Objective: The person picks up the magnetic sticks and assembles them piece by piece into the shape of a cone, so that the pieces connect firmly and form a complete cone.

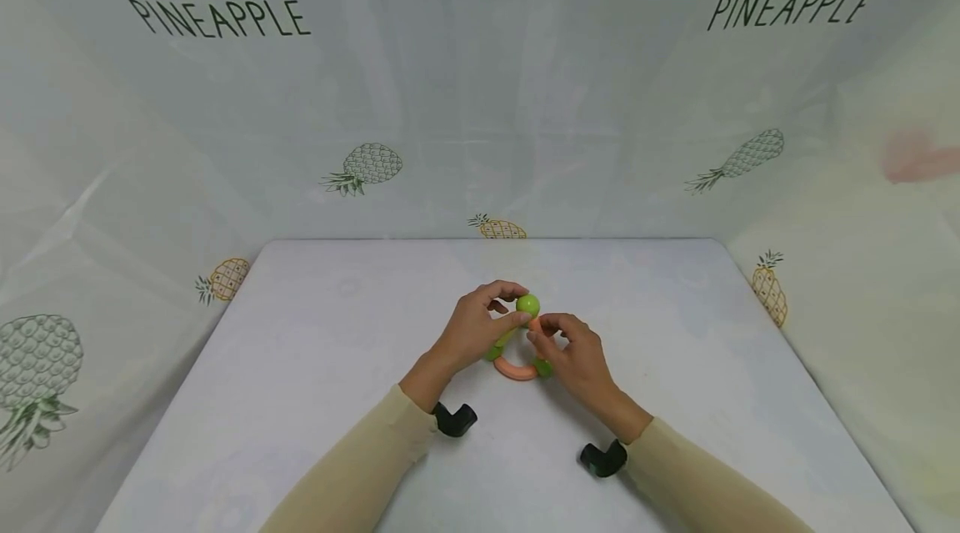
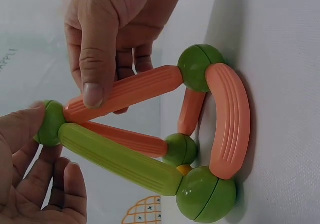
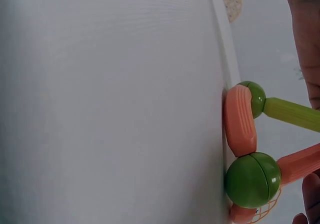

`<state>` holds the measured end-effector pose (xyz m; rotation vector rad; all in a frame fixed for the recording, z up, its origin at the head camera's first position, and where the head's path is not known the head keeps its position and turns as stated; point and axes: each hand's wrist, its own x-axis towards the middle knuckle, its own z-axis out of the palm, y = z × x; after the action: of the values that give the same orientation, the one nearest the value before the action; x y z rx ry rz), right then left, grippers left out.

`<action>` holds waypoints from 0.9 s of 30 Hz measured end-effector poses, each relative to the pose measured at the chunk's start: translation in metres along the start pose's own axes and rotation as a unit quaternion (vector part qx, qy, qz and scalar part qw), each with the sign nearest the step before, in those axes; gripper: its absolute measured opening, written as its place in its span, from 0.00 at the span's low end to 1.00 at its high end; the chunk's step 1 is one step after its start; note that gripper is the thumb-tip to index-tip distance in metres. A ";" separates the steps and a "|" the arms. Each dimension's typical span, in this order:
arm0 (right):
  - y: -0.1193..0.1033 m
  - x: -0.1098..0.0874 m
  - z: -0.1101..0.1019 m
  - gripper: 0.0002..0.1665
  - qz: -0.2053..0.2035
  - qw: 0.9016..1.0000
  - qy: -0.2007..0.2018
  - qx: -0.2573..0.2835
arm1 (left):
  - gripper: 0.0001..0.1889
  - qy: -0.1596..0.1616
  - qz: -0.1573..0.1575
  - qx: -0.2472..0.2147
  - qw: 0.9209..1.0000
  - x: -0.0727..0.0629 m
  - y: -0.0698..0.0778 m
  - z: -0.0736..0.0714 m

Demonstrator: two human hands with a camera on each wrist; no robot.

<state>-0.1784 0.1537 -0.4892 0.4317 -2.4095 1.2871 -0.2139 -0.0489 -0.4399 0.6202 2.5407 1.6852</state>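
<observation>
A pyramid-like frame of toy construction rods and balls stands on the white table. My left hand (image 1: 474,329) pinches the green ball (image 2: 51,125) at its peak between thumb and fingers. With thumb and fingertips, my right hand (image 1: 576,358) grips a straight orange rod (image 2: 150,88) near its upper end, right by that ball. A lime rod (image 2: 120,159) and another orange rod (image 2: 132,140) also slope down from the peak. At the base, a curved orange rod (image 2: 231,121) links two green balls, one at the front (image 3: 252,180) and one beyond (image 3: 255,98).
The white tabletop (image 1: 337,399) extends around the frame to a rounded far edge. Behind and beside it hangs a pale pineapple-print sheet (image 1: 465,99). Black wrist-worn devices (image 1: 455,420) sit below both wrists, close over the table.
</observation>
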 end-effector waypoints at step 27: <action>0.005 0.002 0.001 0.10 -0.016 1.000 -0.004 -0.004 | 0.19 -0.003 0.004 -0.019 1.000 0.001 -0.003 0.003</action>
<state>-0.1827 0.1556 -0.4928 0.4716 -2.4038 1.2639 -0.2147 -0.0473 -0.4431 0.6336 2.4988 1.7285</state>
